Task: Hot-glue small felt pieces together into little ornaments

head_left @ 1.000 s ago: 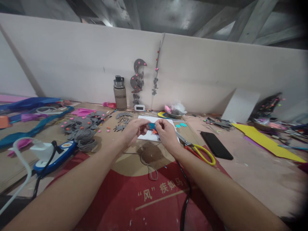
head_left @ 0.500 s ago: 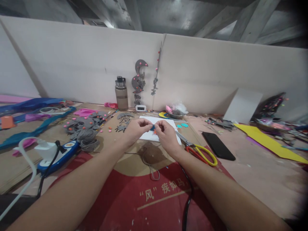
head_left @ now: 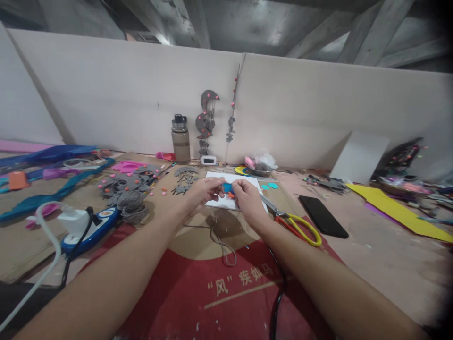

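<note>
Fingers of my left hand [head_left: 204,192] and right hand [head_left: 248,198] pinch opposite sides of the blue cut-out [head_left: 227,187], which lies directly between them, neither hand nearer, its longer axis apparently running hand to hand, with the white sheet [head_left: 222,203] beneath.

Dim light | soft shadows | fingers [head_left: 241,187] slightly soft, perhaps | right edge darkened

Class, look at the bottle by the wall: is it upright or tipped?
Upright: the bottle stands on its base, its black cap at the top.
</note>
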`<action>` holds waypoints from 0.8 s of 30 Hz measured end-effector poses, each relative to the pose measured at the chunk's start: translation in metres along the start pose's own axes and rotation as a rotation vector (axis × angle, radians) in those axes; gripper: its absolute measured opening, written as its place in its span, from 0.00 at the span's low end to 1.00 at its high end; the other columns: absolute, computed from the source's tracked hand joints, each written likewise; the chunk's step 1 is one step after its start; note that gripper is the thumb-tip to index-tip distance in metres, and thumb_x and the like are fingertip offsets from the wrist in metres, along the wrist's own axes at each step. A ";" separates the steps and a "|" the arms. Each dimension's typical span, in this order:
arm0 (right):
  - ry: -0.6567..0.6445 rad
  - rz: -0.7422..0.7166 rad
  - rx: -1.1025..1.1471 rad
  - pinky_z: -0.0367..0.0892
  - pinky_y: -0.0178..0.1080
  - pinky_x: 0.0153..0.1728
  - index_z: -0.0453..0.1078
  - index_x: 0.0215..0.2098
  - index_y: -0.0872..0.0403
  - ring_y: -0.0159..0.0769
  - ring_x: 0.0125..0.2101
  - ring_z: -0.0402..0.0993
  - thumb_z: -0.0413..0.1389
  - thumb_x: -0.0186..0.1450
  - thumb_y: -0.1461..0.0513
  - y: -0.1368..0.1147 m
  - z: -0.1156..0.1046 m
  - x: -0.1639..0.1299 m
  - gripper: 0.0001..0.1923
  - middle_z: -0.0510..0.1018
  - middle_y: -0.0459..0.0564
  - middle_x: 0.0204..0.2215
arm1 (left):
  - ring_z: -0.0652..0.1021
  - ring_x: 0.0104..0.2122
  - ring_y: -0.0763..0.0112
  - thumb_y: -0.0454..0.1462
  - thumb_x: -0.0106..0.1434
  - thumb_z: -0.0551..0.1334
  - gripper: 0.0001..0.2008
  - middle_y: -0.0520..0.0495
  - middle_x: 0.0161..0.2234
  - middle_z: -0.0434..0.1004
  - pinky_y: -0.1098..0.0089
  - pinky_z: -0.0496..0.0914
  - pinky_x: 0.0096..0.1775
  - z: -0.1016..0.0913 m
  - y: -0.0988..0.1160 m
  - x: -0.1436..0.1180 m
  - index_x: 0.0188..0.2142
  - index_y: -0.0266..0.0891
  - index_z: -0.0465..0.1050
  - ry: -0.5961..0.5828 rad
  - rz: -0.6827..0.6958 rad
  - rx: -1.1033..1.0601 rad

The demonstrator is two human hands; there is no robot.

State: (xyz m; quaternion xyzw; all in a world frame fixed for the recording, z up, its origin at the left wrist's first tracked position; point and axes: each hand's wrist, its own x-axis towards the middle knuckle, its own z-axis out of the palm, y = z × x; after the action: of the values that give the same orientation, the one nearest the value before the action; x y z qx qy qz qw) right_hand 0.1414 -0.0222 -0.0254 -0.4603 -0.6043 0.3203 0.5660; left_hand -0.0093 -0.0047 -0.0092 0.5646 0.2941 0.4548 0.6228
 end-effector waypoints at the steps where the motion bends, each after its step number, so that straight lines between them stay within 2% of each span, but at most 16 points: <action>1: 0.004 0.023 0.039 0.51 0.31 0.18 0.61 0.27 0.53 0.26 0.16 0.53 0.49 0.60 0.54 0.002 0.000 0.001 0.11 0.61 0.39 0.17 | 0.72 0.25 0.76 0.48 0.54 0.62 0.18 0.47 0.27 0.72 0.74 0.62 0.27 -0.001 0.000 0.000 0.33 0.33 0.72 0.013 -0.013 -0.026; 4: 0.018 0.054 0.122 0.49 0.30 0.16 0.61 0.27 0.53 0.25 0.15 0.51 0.51 0.59 0.52 0.006 -0.001 0.004 0.12 0.60 0.38 0.17 | 0.71 0.24 0.77 0.51 0.55 0.61 0.22 0.46 0.27 0.72 0.74 0.62 0.26 -0.008 -0.003 0.002 0.35 0.32 0.72 0.108 -0.018 -0.046; 7: 0.020 0.064 0.150 0.48 0.30 0.15 0.61 0.27 0.53 0.24 0.15 0.50 0.51 0.58 0.51 0.006 0.001 0.003 0.13 0.60 0.38 0.17 | 0.68 0.21 0.80 0.49 0.54 0.62 0.20 0.49 0.24 0.70 0.76 0.59 0.24 -0.015 -0.011 0.007 0.32 0.31 0.71 0.200 0.029 -0.002; 10: 0.017 0.057 0.108 0.49 0.30 0.16 0.62 0.27 0.53 0.24 0.15 0.51 0.51 0.58 0.52 0.006 0.003 0.001 0.13 0.61 0.38 0.17 | 0.64 0.18 0.81 0.46 0.53 0.63 0.16 0.52 0.21 0.66 0.76 0.56 0.22 -0.020 -0.019 0.012 0.28 0.33 0.69 0.280 0.106 0.043; 13: 0.028 0.003 0.017 0.52 0.30 0.18 0.63 0.27 0.54 0.26 0.17 0.54 0.50 0.58 0.53 0.007 0.005 -0.001 0.12 0.63 0.40 0.18 | 0.61 0.17 0.81 0.45 0.53 0.60 0.15 0.55 0.18 0.61 0.75 0.54 0.20 -0.022 -0.024 0.015 0.21 0.37 0.61 0.369 0.147 0.105; 16: 0.040 -0.047 -0.083 0.55 0.32 0.22 0.63 0.26 0.54 0.28 0.20 0.56 0.49 0.59 0.55 0.007 0.008 -0.005 0.10 0.63 0.41 0.19 | 0.58 0.17 0.79 0.45 0.55 0.56 0.15 0.56 0.17 0.57 0.74 0.53 0.21 -0.024 -0.026 0.015 0.19 0.39 0.56 0.432 0.187 0.295; 18: 0.040 -0.091 -0.153 0.56 0.33 0.24 0.62 0.25 0.53 0.30 0.22 0.58 0.48 0.59 0.56 0.008 0.011 -0.009 0.10 0.64 0.41 0.20 | 0.57 0.18 0.78 0.42 0.53 0.57 0.15 0.57 0.16 0.55 0.73 0.52 0.23 -0.025 -0.026 0.013 0.18 0.39 0.54 0.469 0.228 0.418; 21: 0.015 -0.175 -0.238 0.56 0.34 0.27 0.62 0.26 0.53 0.31 0.24 0.60 0.47 0.59 0.58 0.012 0.015 -0.015 0.09 0.65 0.42 0.21 | 0.57 0.21 0.77 0.36 0.49 0.58 0.14 0.57 0.16 0.52 0.72 0.50 0.25 -0.028 -0.026 0.010 0.17 0.39 0.51 0.538 0.309 0.716; 24: -0.029 -0.268 -0.316 0.57 0.35 0.29 0.63 0.28 0.53 0.32 0.26 0.61 0.46 0.60 0.60 0.017 0.019 -0.021 0.07 0.67 0.44 0.24 | 0.56 0.21 0.76 0.33 0.49 0.56 0.13 0.57 0.16 0.51 0.71 0.50 0.26 -0.029 -0.026 0.010 0.17 0.39 0.48 0.546 0.337 0.900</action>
State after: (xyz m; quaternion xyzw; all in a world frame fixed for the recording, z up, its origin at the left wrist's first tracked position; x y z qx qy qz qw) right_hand 0.1253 -0.0323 -0.0519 -0.4541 -0.7111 0.1498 0.5154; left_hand -0.0252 0.0181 -0.0384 0.6759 0.5159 0.5074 0.1398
